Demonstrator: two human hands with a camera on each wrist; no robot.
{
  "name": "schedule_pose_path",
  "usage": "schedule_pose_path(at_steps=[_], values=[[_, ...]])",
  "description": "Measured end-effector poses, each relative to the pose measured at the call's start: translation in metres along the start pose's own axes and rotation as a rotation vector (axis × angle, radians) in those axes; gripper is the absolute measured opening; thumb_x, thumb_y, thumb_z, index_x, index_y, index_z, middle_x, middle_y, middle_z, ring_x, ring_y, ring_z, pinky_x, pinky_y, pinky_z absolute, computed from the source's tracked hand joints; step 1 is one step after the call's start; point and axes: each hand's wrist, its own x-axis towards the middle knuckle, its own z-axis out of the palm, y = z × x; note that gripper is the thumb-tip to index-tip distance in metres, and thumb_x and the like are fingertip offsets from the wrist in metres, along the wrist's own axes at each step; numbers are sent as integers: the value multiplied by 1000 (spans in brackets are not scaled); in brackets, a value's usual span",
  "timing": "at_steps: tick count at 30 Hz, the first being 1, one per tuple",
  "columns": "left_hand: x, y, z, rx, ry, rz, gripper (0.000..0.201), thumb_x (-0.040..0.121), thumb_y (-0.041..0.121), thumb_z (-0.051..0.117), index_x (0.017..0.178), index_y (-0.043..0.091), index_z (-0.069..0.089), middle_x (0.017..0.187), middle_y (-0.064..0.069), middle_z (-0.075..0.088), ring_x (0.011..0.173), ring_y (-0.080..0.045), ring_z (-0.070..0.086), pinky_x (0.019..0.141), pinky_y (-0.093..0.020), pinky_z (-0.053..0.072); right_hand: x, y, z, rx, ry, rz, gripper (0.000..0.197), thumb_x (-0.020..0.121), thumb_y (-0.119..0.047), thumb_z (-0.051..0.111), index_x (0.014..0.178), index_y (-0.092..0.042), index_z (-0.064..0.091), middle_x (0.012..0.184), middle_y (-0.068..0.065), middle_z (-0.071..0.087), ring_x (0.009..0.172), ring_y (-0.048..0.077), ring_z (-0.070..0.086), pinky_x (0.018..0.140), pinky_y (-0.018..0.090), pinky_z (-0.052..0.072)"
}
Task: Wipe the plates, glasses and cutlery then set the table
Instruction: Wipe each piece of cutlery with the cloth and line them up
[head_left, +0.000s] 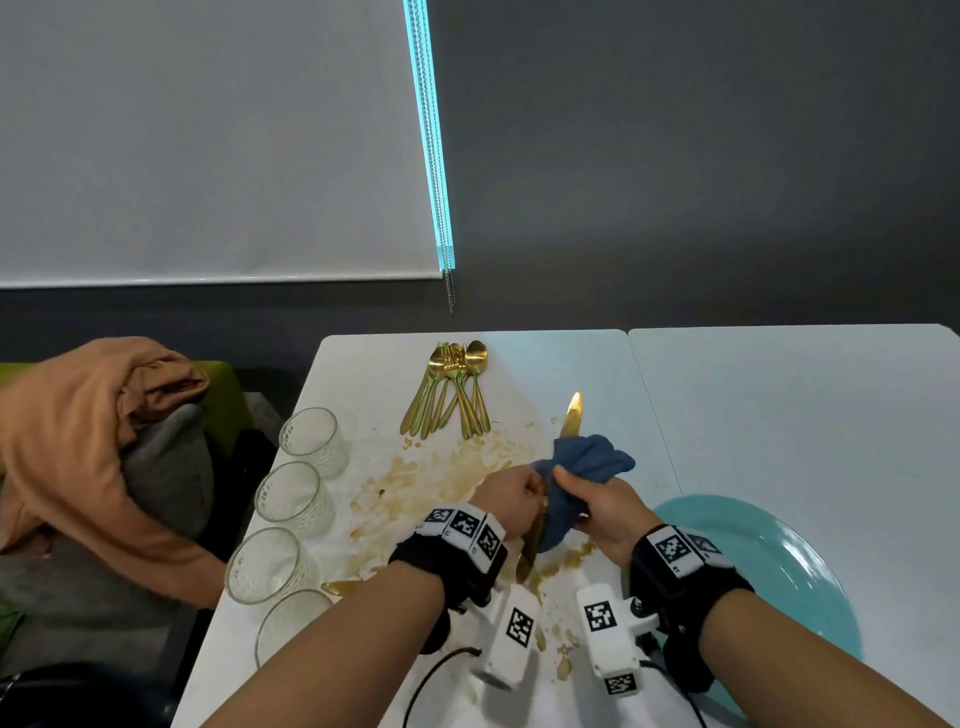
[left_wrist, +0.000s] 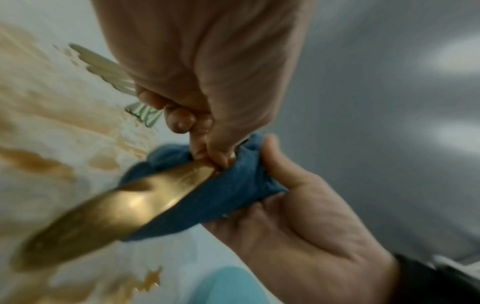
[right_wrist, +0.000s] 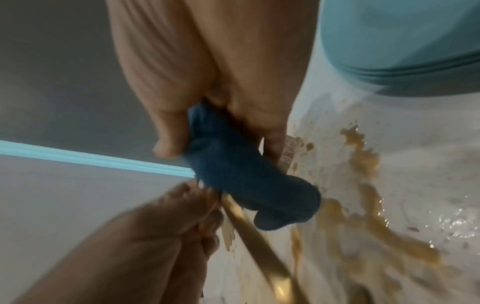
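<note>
**Inspector A:** We record the left hand (head_left: 511, 491) closed round one gold knife (head_left: 530, 551), fingers curled about its middle. The right hand (head_left: 597, 506) is closed on a bunched blue cloth (head_left: 587, 462), and the cloth wraps the same knife.

**Inspector B:** Agreed. Which way does the knife lie?

**Inspector A:** Its long axis runs from near us, down by the left wrist, away and slightly rightward. One end shows below the left hand; the blade tip (head_left: 574, 410) comes out beyond the cloth on the far side. In the left wrist view the metal passes straight into the cloth, the two hands touching there.

**Inspector B:** So the wipe must travel along that axis. We judge the right hand is the one to slide, since the cloth sits between the left hand's grip and the far tip.

**Inspector A:** We concur. The left hand anchors; the right draws outward toward the tip. Both wrist views are blurred, so we cannot tell how clean the metal is.

**Inspector B:** Surroundings?

**Inspector A:** The knife is held above the white table (head_left: 779, 415), over a brown spill (head_left: 415, 478). The remaining cutlery (head_left: 452, 389) lies fanned at the far edge, well apart from the hands. Four glasses (head_left: 293, 499) stand in a row along the left edge. A teal plate (head_left: 779, 545) sits just beside the right wrist.

**Inspector B:** We judge the spill a risk: anything set down there gets soiled again.
</note>
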Motion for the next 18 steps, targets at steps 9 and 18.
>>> schedule_pose_path(at_steps=[9,18], values=[[-14,-1,0,42,-7,7,28,89,19,57,66,25,42,93,-3,66,99,-26,62,92,-36,47,6,-54,-18,-109,332,-195,18,72,-10,77,79,-2,62,98,21,67,94,35,64,84,43,53],[-14,-2,-9,-137,113,-92,27,91,19,55,67,25,45,80,7,64,97,-20,65,94,-38,49,-14,-74,-43,-169,232,-257,29,83,-26,69,98,-2,61,110,17,66,101,29,62,91,42,50]])
